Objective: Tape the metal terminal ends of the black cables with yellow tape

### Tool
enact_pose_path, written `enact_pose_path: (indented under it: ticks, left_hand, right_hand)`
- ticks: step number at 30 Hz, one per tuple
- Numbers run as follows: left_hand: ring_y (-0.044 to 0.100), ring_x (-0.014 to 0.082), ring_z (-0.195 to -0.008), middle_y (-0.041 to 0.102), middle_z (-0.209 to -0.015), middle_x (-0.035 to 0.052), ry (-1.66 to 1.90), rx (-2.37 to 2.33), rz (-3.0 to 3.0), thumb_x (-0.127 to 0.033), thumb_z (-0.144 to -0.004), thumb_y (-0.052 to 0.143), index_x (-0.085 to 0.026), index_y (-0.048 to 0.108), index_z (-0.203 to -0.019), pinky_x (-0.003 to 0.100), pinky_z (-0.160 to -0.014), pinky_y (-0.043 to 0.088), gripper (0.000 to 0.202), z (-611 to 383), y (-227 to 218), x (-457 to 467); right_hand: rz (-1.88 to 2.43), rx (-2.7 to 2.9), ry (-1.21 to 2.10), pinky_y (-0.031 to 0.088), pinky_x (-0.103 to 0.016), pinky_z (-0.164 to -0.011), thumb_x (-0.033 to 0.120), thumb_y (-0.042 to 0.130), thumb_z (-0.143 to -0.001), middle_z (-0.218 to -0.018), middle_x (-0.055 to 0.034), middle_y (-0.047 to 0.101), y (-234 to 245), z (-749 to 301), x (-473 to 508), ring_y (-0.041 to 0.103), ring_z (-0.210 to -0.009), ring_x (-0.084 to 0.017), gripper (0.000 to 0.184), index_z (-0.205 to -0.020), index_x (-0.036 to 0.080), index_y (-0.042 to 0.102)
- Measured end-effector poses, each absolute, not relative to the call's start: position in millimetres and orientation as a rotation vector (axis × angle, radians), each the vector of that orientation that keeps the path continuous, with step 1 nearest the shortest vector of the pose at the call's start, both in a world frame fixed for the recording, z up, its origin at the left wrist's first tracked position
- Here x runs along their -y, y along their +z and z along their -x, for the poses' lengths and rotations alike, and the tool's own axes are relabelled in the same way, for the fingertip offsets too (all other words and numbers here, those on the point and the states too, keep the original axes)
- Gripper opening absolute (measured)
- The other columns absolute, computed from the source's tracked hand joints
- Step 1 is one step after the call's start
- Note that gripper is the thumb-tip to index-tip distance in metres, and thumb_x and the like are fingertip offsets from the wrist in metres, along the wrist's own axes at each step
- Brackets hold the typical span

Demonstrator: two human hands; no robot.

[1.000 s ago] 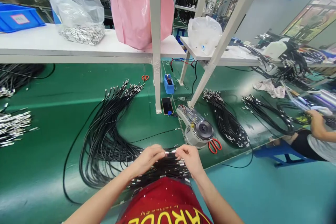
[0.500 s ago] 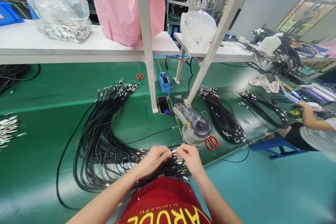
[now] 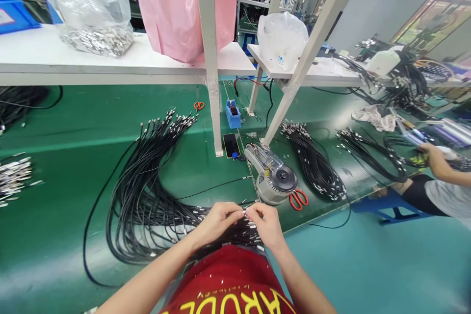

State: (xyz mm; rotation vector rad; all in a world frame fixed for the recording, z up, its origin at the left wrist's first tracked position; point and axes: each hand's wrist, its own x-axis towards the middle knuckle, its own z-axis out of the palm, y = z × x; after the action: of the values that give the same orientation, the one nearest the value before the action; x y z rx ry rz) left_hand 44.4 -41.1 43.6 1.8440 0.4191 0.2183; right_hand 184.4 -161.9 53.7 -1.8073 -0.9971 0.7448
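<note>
A large bundle of black cables (image 3: 138,196) with silvery ends curves across the green bench and runs beneath both hands at the front edge. My left hand (image 3: 223,220) is closed in a pinch over the bundle, thumb and forefinger on a cable end. Fingertip to fingertip with it, my right hand (image 3: 265,222) pinches the same spot, where a small white piece shows between them. The fingers cover most of that cable end. White marks and metal tips dot the cables around the hands.
A tape dispenser machine (image 3: 275,176) and red-handled scissors (image 3: 298,199) sit just beyond my right hand. Behind them are a phone (image 3: 231,145), a blue tape holder (image 3: 233,114) and shelf posts (image 3: 209,59). Another cable bundle (image 3: 312,162) lies right; a co-worker's arm (image 3: 439,164) is farther off.
My fingertips have come closer together at the cable end. The whole view has shifted slightly, with the bench things appearing a little farther right.
</note>
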Motion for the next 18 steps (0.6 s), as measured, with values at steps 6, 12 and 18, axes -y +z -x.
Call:
enact_pose_path:
  ticks: [6,12,18]
  left_hand:
    - [0.047,0.0123,-0.063,0.057,-0.068,0.0014,0.191,-0.434,-1.582,-0.047,-0.092,0.053,-0.011,0.069,-0.078,0.021,-0.056,0.034,0.042,-39.1,30.7,40.2]
    - [0.051,0.012,-0.06,0.06,-0.069,0.0028,0.164,-0.438,-1.54,-0.049,-0.092,0.052,-0.011,0.069,-0.077,0.021,-0.056,0.038,0.044,-39.6,27.7,41.5]
    - [0.059,0.0157,-0.071,0.067,-0.08,0.0046,0.122,-0.445,-1.801,-0.046,-0.095,0.048,-0.014,0.072,-0.086,0.024,-0.068,0.044,0.041,-20.6,24.2,23.0]
  right_hand:
    - [1.747,0.928,0.794,0.044,-0.023,-0.058,0.031,0.056,-0.087,-0.064,-0.0028,0.068,41.9,-177.8,162.2,0.061,-0.061,-0.016,0.027,-0.069,0.016,0.069]
    - [1.831,0.965,0.674,0.044,-0.024,-0.06,0.031,0.055,-0.088,-0.065,-0.0031,0.068,47.5,-175.8,161.0,0.06,-0.062,-0.017,0.027,-0.069,0.017,0.069]
    - [1.804,0.857,0.749,0.046,-0.026,-0.059,0.037,0.056,-0.087,-0.064,-0.0042,0.068,35.5,-183.4,164.1,0.061,-0.06,-0.018,0.03,-0.068,0.017,0.068]
